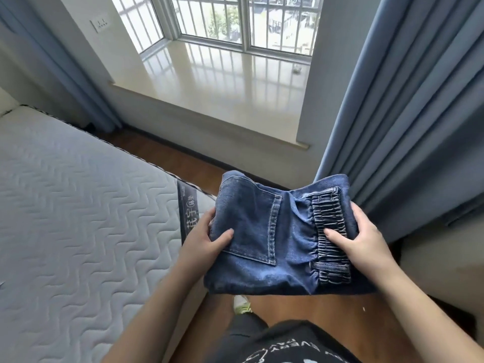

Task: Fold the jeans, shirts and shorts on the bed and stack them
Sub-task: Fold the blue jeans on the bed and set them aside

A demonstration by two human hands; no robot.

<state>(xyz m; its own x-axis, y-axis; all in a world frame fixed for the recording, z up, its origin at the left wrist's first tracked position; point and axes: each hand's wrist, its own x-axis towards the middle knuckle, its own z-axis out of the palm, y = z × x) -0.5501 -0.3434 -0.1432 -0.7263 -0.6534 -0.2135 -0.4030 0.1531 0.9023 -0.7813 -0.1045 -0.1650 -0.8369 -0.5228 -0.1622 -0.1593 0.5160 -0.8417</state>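
Holding folded denim jeans (277,239) off the bed (78,205), left hand (207,243) and right hand (358,239) gripping opposite edges; next, probably stacking on mattress.

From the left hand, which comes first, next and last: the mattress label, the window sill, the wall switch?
From the left hand:
1. Mattress label, just beside it at the bed's corner.
2. Window sill, farther ahead across the floor.
3. Wall switch, farthest, high on the left wall.

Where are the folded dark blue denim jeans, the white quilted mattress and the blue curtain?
folded dark blue denim jeans (262,231), head view, on the back pocket.
white quilted mattress (78,205), head view, on its bare top.
blue curtain (408,100), head view, on its folds.
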